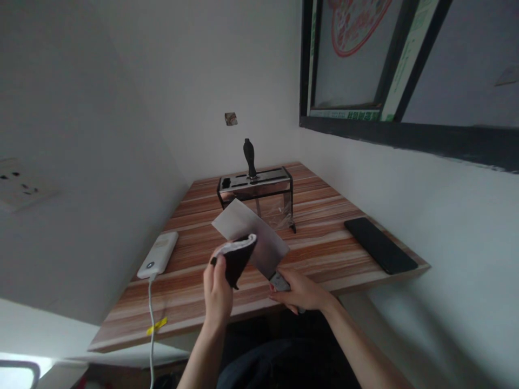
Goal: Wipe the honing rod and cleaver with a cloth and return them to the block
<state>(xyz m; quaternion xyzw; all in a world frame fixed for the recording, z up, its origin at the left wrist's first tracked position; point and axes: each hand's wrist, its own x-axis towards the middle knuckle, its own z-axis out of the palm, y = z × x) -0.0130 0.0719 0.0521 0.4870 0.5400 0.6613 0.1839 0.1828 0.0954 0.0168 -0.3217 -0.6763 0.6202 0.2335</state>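
In my right hand, closed round the handle, is a cleaver with a broad grey blade tilted up to the left. A folded black cloth with a white edge is gripped by my left hand, fingers closed. The cloth overlaps the blade's near face from my view; whether they touch I cannot tell. Behind the blade stands a knife rack with a metal slotted top and clear sides. One black handle sticks up from it.
A white power bank lies at the left with a white cable running off the table's front edge past yellow tape. A black phone lies at the right. Walls border the wood-grain table on the left, back and right.
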